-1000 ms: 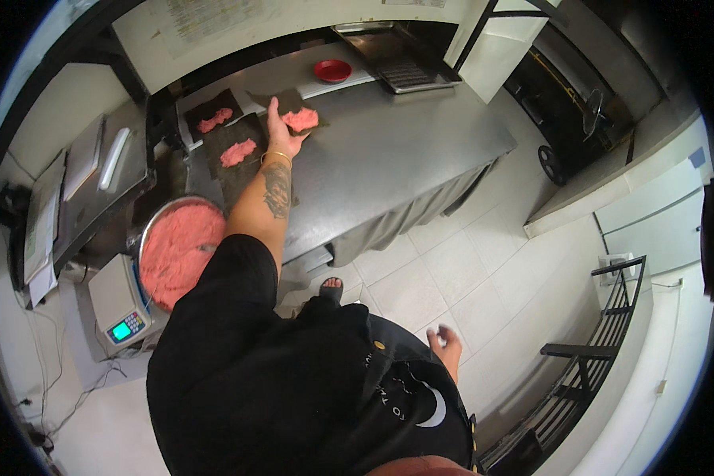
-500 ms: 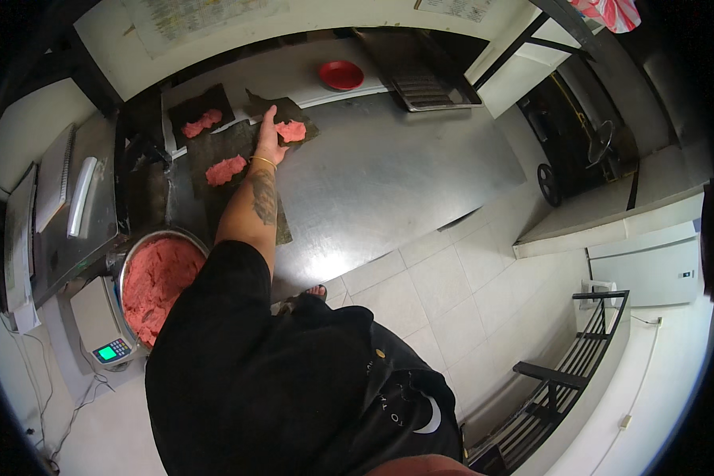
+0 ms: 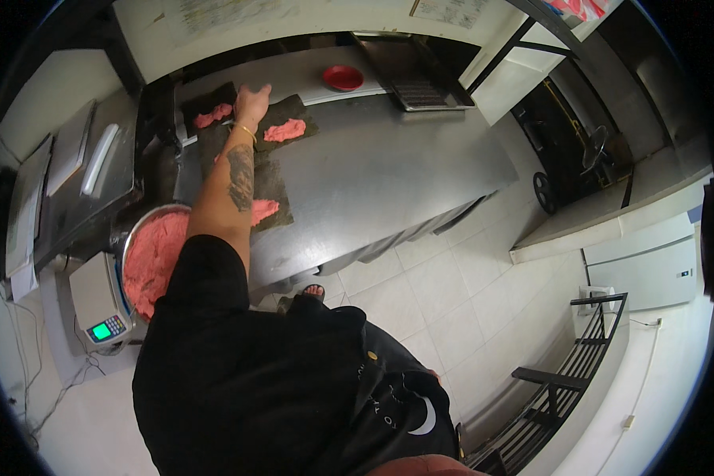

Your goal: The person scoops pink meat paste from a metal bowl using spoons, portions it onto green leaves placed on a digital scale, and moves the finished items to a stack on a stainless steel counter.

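My left hand [image 3: 252, 103] reaches over the far left of the metal table, fingers curled and thumb sticking out to the right. What it grips, if anything, is hidden. To its left, a pink lump of ground-meat-like paste [image 3: 213, 116] lies on a dark sheet. Close on its right, another pink strip [image 3: 284, 130] rests on a dark greenish sheet [image 3: 301, 113]. A further pink strip [image 3: 265, 209] pokes out beside my forearm on a nearer sheet [image 3: 276, 181]. My forearm covers part of the sheets. My right hand is out of sight.
A large bowl of pink paste [image 3: 155, 258] sits at left by a digital scale [image 3: 107, 327]. A red dish [image 3: 343, 77] and dark metal trays [image 3: 428, 87] stand at the back of the metal table [image 3: 373, 174]. Notebooks [image 3: 71, 163] lie far left; a slatted bench [image 3: 563, 381] stands right.
My left hand has moved left, from beside the right-hand pink strip to near the far-left lump. That strip looks longer and flatter. The near strip beside my forearm has come into view.
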The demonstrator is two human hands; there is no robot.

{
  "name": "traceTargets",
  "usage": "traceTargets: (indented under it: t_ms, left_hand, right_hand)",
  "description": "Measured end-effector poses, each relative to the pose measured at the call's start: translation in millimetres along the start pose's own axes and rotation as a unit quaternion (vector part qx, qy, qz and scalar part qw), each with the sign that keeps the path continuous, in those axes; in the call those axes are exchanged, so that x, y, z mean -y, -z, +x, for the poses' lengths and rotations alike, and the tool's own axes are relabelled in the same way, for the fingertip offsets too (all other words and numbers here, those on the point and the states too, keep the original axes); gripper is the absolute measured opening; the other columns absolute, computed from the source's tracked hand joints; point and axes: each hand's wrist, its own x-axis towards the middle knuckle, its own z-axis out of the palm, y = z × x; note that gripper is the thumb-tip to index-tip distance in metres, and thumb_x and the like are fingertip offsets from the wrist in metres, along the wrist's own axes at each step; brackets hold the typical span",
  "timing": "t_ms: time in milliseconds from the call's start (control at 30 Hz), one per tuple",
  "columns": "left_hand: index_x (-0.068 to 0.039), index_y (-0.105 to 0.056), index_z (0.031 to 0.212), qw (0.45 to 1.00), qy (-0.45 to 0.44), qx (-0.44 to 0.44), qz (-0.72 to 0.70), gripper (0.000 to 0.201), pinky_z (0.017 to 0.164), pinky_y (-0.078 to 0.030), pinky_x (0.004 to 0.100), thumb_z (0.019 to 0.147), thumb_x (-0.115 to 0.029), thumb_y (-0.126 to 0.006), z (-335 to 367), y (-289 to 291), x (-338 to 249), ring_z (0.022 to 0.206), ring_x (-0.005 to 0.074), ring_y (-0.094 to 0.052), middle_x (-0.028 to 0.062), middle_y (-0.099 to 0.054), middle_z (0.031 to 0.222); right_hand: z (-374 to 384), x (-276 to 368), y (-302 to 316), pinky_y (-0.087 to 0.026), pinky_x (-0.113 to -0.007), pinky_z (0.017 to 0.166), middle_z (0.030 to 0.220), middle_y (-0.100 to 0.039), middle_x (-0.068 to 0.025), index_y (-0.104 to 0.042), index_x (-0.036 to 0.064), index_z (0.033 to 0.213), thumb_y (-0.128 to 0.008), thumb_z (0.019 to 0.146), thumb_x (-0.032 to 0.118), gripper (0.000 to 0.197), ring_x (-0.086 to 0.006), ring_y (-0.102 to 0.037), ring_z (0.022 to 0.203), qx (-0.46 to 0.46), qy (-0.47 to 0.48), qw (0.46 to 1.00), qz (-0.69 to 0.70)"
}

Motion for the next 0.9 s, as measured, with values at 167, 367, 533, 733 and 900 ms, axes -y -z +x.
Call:
traceTargets:
  t_ms: [167,367,533,733,900]
  left_hand:
    - [0.001,-0.062,0.140,0.954,-0.170,0.247,0.018,0.052,0.101,-0.052,0.0397,0.097,-0.028,-0.068,-43.4,61.7,-53.5,0.118,0.0314,-0.069,0.0204,-0.072,0.128]
    - [0.002,-0.063,0.136,0.862,-0.229,0.431,0.136,0.037,0.097,-0.054,0.0325,0.100,-0.009,-0.063,-191.1,219.7,-145.5,0.110,0.0188,-0.069,0.0118,-0.074,0.122]
    - [-0.004,-0.070,0.124,0.853,-0.342,0.357,0.166,0.032,0.080,-0.055,0.0366,0.094,-0.010,-0.063,-225.5,375.2,-76.8,0.089,0.0242,-0.072,0.0136,-0.076,0.102]
    - [-0.002,-0.074,0.107,0.915,-0.046,0.233,0.326,0.017,0.084,-0.056,0.0371,0.092,-0.007,-0.065,-185.4,509.6,119.9,0.093,0.0239,-0.072,0.0111,-0.076,0.095]
    - [-0.009,-0.074,0.118,0.934,-0.071,0.132,0.324,0.026,0.092,-0.056,0.0442,0.094,-0.015,-0.068,-137.8,478.7,180.4,0.106,0.0342,-0.073,0.0168,-0.077,0.112]
  right_hand:
    - [7.8,-94.1,-29.8,-0.056,-0.041,0.081,0.088,-0.078,-0.0165,-0.076,-0.0037,0.101,-0.078,0.089,0.044,0.049,-0.0296,-0.074,0.086,0.047,0.010,0.999,-0.026]
    - [-11.8,-124.6,-55.3,-0.057,-0.041,0.081,0.087,-0.078,-0.0167,-0.076,-0.0037,0.100,-0.078,0.089,0.043,0.048,-0.0298,-0.074,0.085,0.125,0.046,0.987,-0.094]
    - [-9.5,-141.6,-79.9,-0.057,-0.041,0.080,0.086,-0.078,-0.0168,-0.077,-0.0036,0.099,-0.077,0.090,0.043,0.048,-0.0299,-0.074,0.085,0.179,0.080,0.964,-0.179]
    - [-32.2,-105.6,-103.4,-0.057,-0.042,0.079,0.085,-0.078,-0.0179,-0.077,-0.0033,0.098,-0.075,0.091,0.042,0.046,-0.0314,-0.075,0.085,0.163,0.156,0.963,-0.148]
    - [-87.0,-43.1,-96.5,-0.057,-0.047,0.078,0.085,-0.076,-0.0233,-0.078,-0.0027,0.092,-0.067,0.095,0.039,0.043,-0.0388,-0.074,0.084,0.063,0.239,0.955,-0.163]
